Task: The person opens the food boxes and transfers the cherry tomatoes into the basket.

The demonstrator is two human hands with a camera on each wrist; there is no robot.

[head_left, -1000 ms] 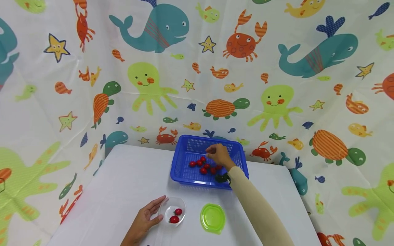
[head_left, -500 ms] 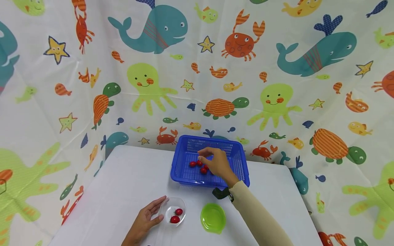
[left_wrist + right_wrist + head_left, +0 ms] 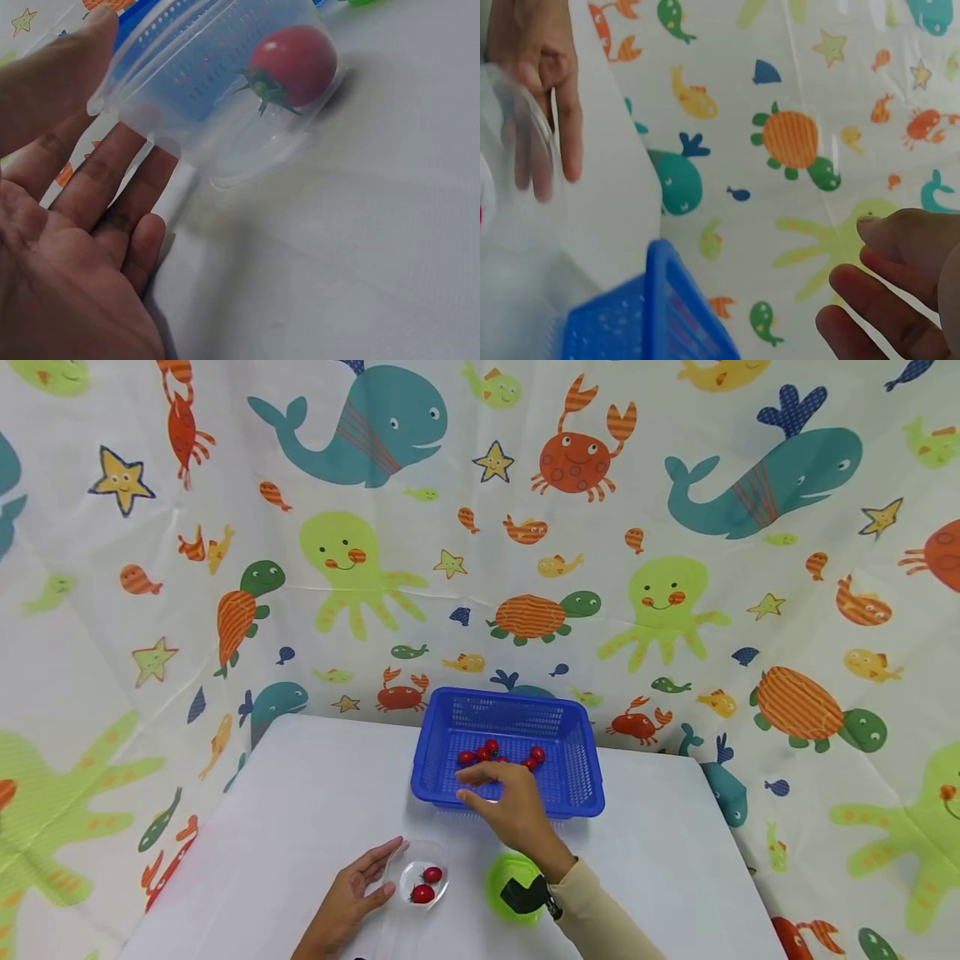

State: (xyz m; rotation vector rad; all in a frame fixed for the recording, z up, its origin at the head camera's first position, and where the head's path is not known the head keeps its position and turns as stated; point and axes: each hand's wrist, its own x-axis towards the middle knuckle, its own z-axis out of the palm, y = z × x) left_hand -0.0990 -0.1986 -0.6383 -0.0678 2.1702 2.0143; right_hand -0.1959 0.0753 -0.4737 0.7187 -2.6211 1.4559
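- On the white table (image 3: 300,810), right at the near edge, sits a small clear plastic bowl (image 3: 423,883) with two cherry tomatoes (image 3: 427,885) in it. From the left wrist view one of them is easy to see through the wall, green stem and all.
- Left hand (image 3: 347,902) lies flat on the table at about 9 o'clock of the bowl, fingers straight and relaxed, fingertips right up against the bowl's side. It's steadying it, not gripping.
- Right hand (image 3: 506,810) hangs above the table between the bowl and the blue basket (image 3: 581,768), just over the basket's near rim. Fingers are bent and bunched toward the thumb, pointing at roughly 10 o'clock. Honestly can't tell if there's a tomato pinched in there; none of the views show the fingertips clearly enough.
- The basket is at about 12 o'clock from the bowl, toward the back of the table, with a little cluster of loose tomatoes (image 3: 498,753) on its floor.
- A green lid (image 3: 501,877) lies at 3 o'clock of the bowl, partly covered by the right wrist and the black wrist strap (image 3: 522,895).
- Behind it all hangs a sea-animal curtain (image 3: 675,527): whales, crabs, octopuses.
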